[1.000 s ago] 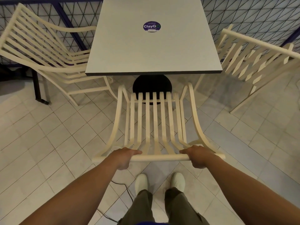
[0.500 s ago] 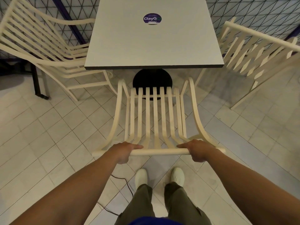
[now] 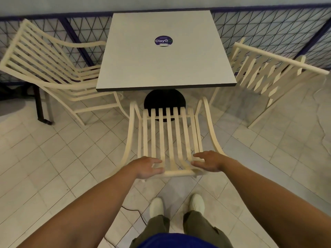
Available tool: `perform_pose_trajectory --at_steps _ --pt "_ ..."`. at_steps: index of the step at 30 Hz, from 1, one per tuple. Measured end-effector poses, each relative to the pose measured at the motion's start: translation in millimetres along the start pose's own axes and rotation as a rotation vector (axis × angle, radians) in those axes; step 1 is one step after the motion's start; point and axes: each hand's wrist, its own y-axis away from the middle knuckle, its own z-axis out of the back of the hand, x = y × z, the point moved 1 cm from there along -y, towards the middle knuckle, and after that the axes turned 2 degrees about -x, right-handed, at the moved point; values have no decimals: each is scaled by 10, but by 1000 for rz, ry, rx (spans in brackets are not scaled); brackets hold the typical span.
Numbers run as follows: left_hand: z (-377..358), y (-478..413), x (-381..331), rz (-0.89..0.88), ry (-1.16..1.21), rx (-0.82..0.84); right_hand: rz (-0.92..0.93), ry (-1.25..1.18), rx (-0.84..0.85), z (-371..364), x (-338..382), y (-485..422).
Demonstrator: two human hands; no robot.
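Both hands have let go of the top rail they gripped half a second ago. The fingers, which were curled round it, are now straightened out.

The left hand sits at the 9 o'clock end of the rail. Its fingers are loosely spread and point toward 3 o'clock, with the thumb low beside the rail. The right hand mirrors it at the 3 o'clock end, its fingers spread and pointing toward 9 o'clock. Neither hand pinches or wraps anything. Whether the palms touch the rail or hang just above it, I cannot tell.

The cream slatted chair stands on the tiled floor at the 6 o'clock side of the square grey surface. Its back is toward the person, and its seat front reaches the round black base under the surface. A purple round sticker lies on the surface toward 12 o'clock.

Two more cream chairs flank the surface. One is at 9 o'clock with its seat tucked partly under the edge, and the other is at 3 o'clock, just beside the edge. A wire mesh fence runs behind everything at 12 o'clock.

At 6 o'clock from the chair, two white shoes stand on the tiles, with a thin black cable trailing just to their 9 o'clock side.
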Motion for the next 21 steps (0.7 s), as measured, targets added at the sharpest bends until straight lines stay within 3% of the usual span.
perform_pose_trajectory --at_steps 9,21 --pt "486 -147 -736 -248 -160 -6 -133 -125 -246 137 -219 387" --pt "185 -315 -2637 -474 -417 94 -366 -298 -400 -66 -1707 1425"
